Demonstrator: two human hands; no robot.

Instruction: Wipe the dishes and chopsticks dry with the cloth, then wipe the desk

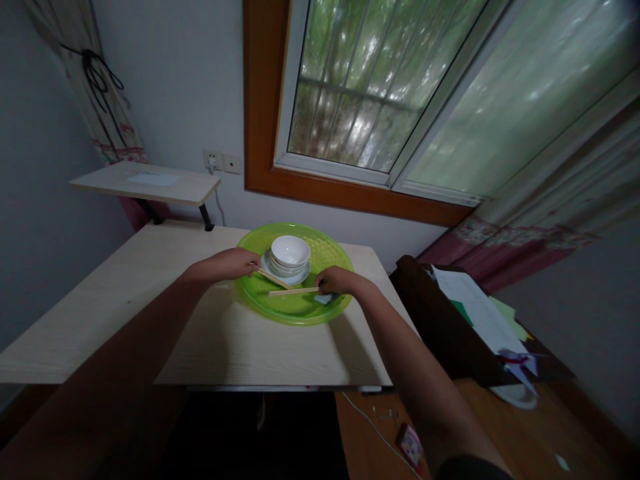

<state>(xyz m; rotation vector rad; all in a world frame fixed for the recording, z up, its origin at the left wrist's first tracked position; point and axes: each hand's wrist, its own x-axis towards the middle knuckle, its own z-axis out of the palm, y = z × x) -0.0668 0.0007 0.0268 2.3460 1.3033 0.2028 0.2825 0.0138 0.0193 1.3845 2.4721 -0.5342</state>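
Observation:
A round green plastic tray (295,317) lies on the table. On it, a stack of white bowls (291,252) rests on a white plate (285,279). My left hand (239,263), at the tray's left rim, is closed on the end of light wooden chopsticks (274,278) that slant down to the right. On the tray's right side, my right hand (336,280) is closed around the end of more chopsticks (293,291), which point left. The tips of the two sets come close together in front of the plate. Beneath my right hand is a small pale piece (324,299), partly hidden; its kind is unclear.
The light wood table (190,320) stands against the wall under a window (370,80). A raised shelf (150,181) with a paper on it is at the back left, near a wall socket (221,161). To the right, papers (465,307) lie on a dark piece of furniture.

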